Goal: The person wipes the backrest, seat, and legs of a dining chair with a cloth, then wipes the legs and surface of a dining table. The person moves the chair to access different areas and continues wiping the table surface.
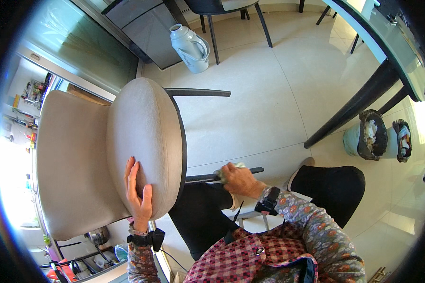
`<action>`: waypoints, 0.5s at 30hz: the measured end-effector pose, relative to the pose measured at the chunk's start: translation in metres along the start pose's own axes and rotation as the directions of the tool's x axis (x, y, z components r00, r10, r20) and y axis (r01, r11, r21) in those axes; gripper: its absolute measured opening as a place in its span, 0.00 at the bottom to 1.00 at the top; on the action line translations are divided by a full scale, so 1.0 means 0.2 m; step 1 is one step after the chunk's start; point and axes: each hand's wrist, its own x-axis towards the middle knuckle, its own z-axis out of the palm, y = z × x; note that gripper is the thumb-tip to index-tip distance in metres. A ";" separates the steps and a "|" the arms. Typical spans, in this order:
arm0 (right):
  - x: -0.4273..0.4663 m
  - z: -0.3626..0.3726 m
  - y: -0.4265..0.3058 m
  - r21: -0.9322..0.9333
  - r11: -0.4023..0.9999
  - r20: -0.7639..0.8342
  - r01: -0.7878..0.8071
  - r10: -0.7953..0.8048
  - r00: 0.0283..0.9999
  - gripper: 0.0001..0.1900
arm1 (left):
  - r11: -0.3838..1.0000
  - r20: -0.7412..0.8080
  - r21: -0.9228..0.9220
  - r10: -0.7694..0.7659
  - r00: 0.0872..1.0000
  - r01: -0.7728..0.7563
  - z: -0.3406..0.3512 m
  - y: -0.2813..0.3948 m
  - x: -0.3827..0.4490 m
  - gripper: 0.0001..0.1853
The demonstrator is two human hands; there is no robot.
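Note:
An upholstered chair (141,123) with a beige seat and backrest lies tilted in front of me, its dark legs pointing right. My left hand (139,194) rests on the seat near its lower edge, fingers spread. My right hand (239,180) is closed around a pale cloth (221,174), pressed against the chair's near dark leg (202,178), short of its tip. Most of the cloth is hidden by the fingers. Another chair leg (202,92) sticks out farther up, touched by neither hand.
A light blue thermos jug (189,49) stands on the tiled floor beside a dark cabinet (152,35). Another chair (212,7) is at the top. On the right are a glass-topped table's dark leg (350,102) and two lined waste bins (372,136), (403,141). My knees flank the near leg.

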 end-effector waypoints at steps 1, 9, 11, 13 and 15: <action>0.03 -0.03 -0.06 0.014 1.000 0.011 0.024 -0.024 1.000 0.26 | 1.000 -0.003 -0.004 -0.001 1.000 0.001 0.00 0.00 0.00 0.31; 0.26 -0.39 0.01 0.207 0.976 0.212 -0.071 0.026 0.977 0.21 | 0.999 0.014 -0.002 -0.051 0.999 0.051 0.00 0.01 0.00 0.32; 0.40 -0.53 0.11 0.230 0.968 0.101 -0.103 0.081 0.992 0.20 | 0.998 0.018 0.007 -0.061 0.998 0.061 -0.01 0.01 0.00 0.32; 0.55 -0.66 0.17 0.255 0.966 -0.078 -0.046 0.068 0.995 0.19 | 0.997 0.031 0.037 -0.064 0.997 0.063 -0.01 0.01 0.00 0.32; 0.75 -0.76 0.18 0.211 0.976 -0.222 0.045 0.003 0.975 0.21 | 0.997 0.039 0.034 -0.071 0.997 0.070 -0.01 0.01 0.00 0.32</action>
